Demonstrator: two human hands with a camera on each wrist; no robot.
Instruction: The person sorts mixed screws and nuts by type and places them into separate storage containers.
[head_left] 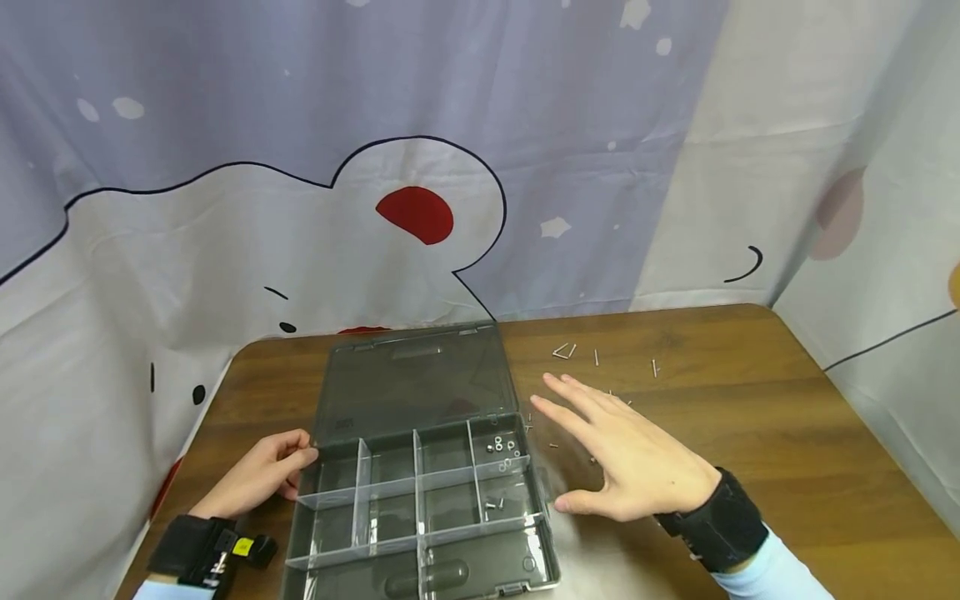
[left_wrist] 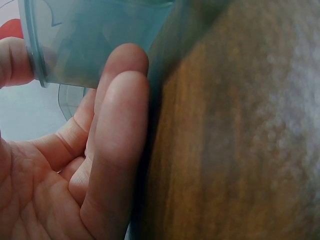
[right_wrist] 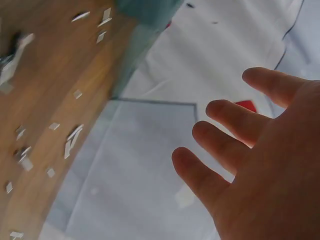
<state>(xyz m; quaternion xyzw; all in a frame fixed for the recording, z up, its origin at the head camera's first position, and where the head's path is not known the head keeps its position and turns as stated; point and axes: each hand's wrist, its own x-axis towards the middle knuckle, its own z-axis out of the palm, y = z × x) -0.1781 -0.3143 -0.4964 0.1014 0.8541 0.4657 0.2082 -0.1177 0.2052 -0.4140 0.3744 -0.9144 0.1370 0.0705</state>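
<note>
A grey translucent compartment box [head_left: 442, 446] lies on the table with its lid [head_left: 420, 375] folded back. My left hand [head_left: 258, 473] grips the box's left edge; in the left wrist view its fingers [left_wrist: 120, 120] bend against the tinted plastic wall. To the right of the box, my right hand [head_left: 637, 462] hovers over the tabletop, fingers spread and holding nothing. Small nuts [head_left: 512, 445] sit in the top right compartment. Short screws [head_left: 493, 505] lie in the compartment below it. Loose screws [head_left: 596, 357] are scattered beyond the right hand, blurred in the right wrist view.
The wooden table [head_left: 750, 400] has rounded far corners. A printed curtain [head_left: 585, 167] hangs behind it and another stretch of cloth [head_left: 900, 333] along the right side. Several small metal pieces lie between the box and the right hand.
</note>
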